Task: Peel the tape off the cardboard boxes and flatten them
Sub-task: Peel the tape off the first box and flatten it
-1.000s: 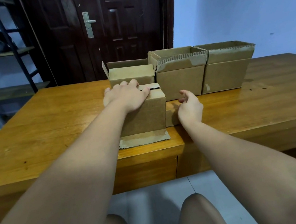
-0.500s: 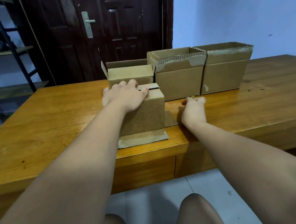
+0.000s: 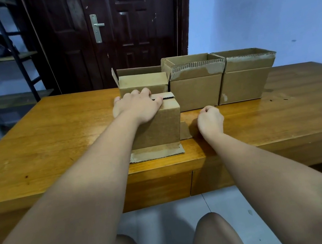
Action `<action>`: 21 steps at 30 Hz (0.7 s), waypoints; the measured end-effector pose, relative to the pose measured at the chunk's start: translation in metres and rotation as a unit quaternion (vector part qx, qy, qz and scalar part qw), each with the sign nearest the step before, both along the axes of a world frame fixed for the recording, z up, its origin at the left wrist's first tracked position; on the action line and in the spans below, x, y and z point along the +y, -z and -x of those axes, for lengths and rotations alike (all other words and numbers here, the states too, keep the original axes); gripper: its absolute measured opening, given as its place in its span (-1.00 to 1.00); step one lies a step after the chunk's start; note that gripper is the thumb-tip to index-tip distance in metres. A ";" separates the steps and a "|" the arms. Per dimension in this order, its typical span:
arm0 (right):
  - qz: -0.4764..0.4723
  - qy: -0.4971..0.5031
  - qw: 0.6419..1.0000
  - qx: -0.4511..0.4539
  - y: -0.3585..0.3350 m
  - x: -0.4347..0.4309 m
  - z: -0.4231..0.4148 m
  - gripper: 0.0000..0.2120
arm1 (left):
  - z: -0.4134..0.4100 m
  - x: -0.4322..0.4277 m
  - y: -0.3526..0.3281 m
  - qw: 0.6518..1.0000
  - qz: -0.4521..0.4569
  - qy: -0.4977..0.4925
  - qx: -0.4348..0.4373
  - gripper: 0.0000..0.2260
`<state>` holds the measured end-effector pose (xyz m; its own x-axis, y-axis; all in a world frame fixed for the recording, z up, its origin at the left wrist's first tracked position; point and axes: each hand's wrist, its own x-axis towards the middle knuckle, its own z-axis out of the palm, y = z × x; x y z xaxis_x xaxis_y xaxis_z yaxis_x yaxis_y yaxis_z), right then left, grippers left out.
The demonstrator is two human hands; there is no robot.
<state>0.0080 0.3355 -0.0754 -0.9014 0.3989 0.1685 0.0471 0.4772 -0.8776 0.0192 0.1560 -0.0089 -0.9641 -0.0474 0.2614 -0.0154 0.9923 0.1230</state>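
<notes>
As L hand (image 3: 137, 107) grips box (image 3: 157, 130), R hand (image 3: 210, 119) fisted

clear: table (image 3: 280, 116) right of near box (image 3: 162, 125) | blocked: box row (image 3: 197, 91) behind, seemingly gapless
</notes>
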 end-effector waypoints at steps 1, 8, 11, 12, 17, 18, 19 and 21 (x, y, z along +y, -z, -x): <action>-0.003 -0.013 1.000 -0.001 0.000 -0.001 0.000 -0.86 | 0.000 0.000 0.000 1.000 0.000 0.000 0.000 -0.51; -0.058 -0.028 0.998 0.007 0.000 -0.014 -0.002 -0.68 | 0.000 0.000 0.000 1.000 0.003 -0.002 -0.002 -0.50; -0.059 -0.052 0.997 -0.013 0.003 -0.015 -0.002 -0.66 | 0.000 0.000 0.000 1.000 0.005 -0.002 -0.002 -0.50; -0.056 -0.061 0.997 -0.010 0.004 -0.015 -0.002 -0.62 | 0.000 0.000 0.001 1.000 0.006 -0.002 -0.002 -0.50; -0.074 -0.094 0.993 0.000 0.002 -0.018 -0.003 -0.46 | 0.002 -0.001 0.002 1.000 0.004 -0.001 0.001 -0.50; -0.078 -0.089 0.993 -0.004 0.001 -0.018 -0.004 -0.48 | 0.002 -0.002 0.002 1.000 0.003 -0.001 0.001 -0.50; -0.073 -0.076 0.994 -0.005 -0.001 -0.018 -0.005 -0.51 | 0.002 -0.002 0.002 1.000 0.003 -0.001 0.001 -0.50; -0.033 -0.030 0.999 0.004 -0.004 -0.017 -0.008 -0.60 | 0.002 -0.001 0.002 1.000 0.005 -0.002 0.002 -0.50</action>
